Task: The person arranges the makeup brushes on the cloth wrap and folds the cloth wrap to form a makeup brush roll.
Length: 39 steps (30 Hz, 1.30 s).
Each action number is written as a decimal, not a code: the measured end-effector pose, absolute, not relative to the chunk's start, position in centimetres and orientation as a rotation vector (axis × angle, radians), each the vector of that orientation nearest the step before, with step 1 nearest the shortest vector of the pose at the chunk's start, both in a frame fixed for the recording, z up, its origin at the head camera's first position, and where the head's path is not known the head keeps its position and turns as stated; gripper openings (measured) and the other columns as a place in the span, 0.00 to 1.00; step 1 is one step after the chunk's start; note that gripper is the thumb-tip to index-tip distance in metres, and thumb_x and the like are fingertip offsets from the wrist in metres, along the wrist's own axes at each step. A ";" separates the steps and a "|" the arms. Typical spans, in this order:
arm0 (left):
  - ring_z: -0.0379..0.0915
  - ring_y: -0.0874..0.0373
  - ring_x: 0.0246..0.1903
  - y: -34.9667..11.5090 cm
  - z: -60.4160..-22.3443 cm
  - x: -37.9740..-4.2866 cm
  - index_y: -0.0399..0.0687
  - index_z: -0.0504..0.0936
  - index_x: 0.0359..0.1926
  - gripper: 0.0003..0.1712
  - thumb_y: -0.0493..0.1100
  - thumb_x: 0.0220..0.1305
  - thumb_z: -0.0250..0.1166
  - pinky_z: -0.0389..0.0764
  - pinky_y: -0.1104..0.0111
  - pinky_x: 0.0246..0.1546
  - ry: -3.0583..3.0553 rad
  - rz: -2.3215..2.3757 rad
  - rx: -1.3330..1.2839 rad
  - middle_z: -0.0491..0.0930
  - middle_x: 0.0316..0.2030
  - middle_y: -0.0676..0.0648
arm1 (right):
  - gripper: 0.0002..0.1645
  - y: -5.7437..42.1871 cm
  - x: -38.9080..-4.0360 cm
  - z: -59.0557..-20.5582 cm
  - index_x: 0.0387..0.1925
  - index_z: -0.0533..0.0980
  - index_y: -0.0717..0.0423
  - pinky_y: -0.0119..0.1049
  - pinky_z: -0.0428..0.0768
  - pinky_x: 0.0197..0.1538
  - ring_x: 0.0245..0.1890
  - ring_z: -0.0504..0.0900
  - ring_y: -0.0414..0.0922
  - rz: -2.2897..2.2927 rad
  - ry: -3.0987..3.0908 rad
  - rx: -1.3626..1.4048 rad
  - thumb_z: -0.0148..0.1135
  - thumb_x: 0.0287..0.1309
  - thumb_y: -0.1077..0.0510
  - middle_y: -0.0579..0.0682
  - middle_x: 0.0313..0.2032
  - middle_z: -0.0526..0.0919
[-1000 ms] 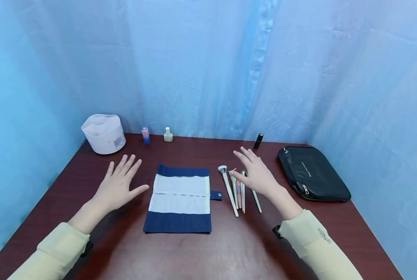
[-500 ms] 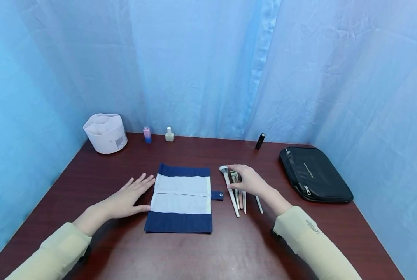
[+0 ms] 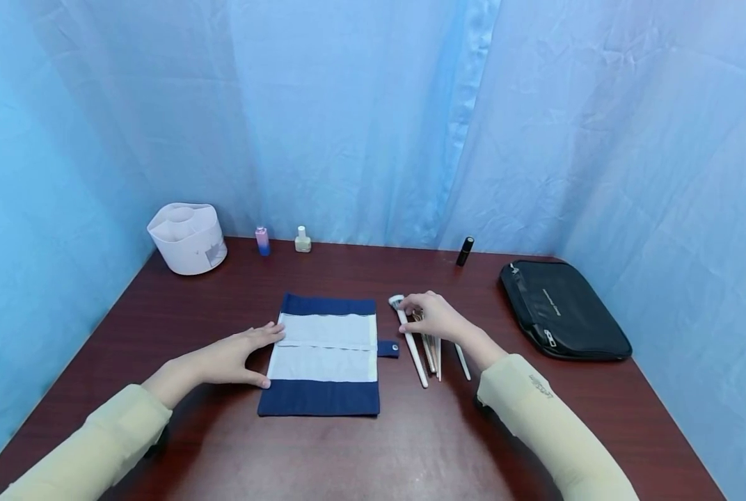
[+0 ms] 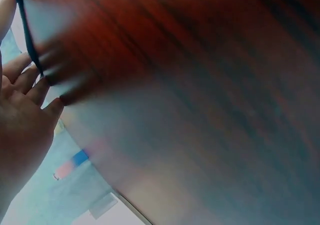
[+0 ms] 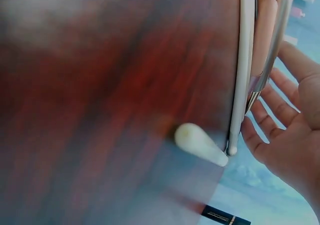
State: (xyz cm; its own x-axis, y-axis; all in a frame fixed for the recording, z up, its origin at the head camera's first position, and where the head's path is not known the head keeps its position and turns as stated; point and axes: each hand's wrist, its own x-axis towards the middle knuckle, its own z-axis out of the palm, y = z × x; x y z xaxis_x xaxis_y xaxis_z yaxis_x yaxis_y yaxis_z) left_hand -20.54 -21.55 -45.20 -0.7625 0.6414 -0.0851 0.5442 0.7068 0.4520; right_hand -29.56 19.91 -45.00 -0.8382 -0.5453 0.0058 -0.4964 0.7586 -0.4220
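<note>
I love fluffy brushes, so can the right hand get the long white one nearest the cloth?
Probably yes: the right hand is close beside the white brush, its fingers near the bristly end, and nothing seems to lie between them. I can't tell if they touch.

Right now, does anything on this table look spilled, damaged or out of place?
Nothing looks spilled or damaged. The only slightly untidy spot is the makeup brushes, lying loose beside the open navy-and-white brush roll; one slim handle splays away from the others. The right hand partly hides them.
</note>
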 end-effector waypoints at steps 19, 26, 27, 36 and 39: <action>0.51 0.44 0.69 -21.5 -45.4 -21.0 0.47 0.64 0.68 0.51 0.66 0.48 0.68 0.64 0.49 0.62 2.716 0.530 0.926 0.54 0.71 0.44 | 0.16 18.5 -30.3 -44.9 0.45 0.74 0.51 0.33 0.69 0.28 0.20 0.70 0.39 -0.666 2.772 -0.864 0.63 0.53 0.58 0.42 0.22 0.76; 0.51 0.43 0.69 -21.7 -45.4 -20.9 0.46 0.64 0.68 0.51 0.66 0.48 0.68 0.63 0.47 0.62 2.714 0.526 0.924 0.55 0.71 0.43 | 0.18 17.8 -30.0 -44.8 0.45 0.73 0.46 0.32 0.67 0.24 0.19 0.71 0.38 -0.586 2.795 -0.776 0.64 0.51 0.52 0.40 0.23 0.76; 0.51 0.43 0.69 -21.7 -45.4 -20.9 0.46 0.64 0.68 0.51 0.66 0.48 0.68 0.63 0.47 0.62 2.713 0.526 0.923 0.55 0.71 0.43 | 0.18 17.7 -30.0 -44.8 0.44 0.73 0.45 0.32 0.68 0.24 0.19 0.71 0.38 -0.579 2.801 -0.760 0.65 0.51 0.51 0.40 0.23 0.76; 0.51 0.44 0.69 -21.7 -45.4 -21.0 0.46 0.64 0.68 0.51 0.66 0.48 0.69 0.63 0.47 0.62 2.721 0.537 0.928 0.55 0.71 0.44 | 0.17 17.2 -30.0 -44.5 0.42 0.72 0.46 0.34 0.71 0.25 0.22 0.74 0.40 -0.664 2.812 -0.688 0.64 0.48 0.55 0.43 0.25 0.77; 0.51 0.44 0.69 -21.8 -45.5 -21.0 0.46 0.64 0.68 0.51 0.67 0.48 0.68 0.62 0.48 0.63 2.720 0.537 0.935 0.55 0.71 0.44 | 0.17 17.1 -29.9 -44.1 0.43 0.71 0.47 0.34 0.73 0.27 0.23 0.75 0.41 -0.771 2.774 -0.689 0.63 0.49 0.56 0.44 0.27 0.78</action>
State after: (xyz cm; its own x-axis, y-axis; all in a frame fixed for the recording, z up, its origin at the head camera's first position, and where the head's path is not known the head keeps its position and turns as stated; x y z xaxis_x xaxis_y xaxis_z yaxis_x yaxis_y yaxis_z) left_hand -21.00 -21.77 -45.51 -0.7751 0.6264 -0.0828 0.5480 0.7317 0.4054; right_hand -29.93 17.15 -44.10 -0.8761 -0.4796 -0.0483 -0.3860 0.7581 -0.5257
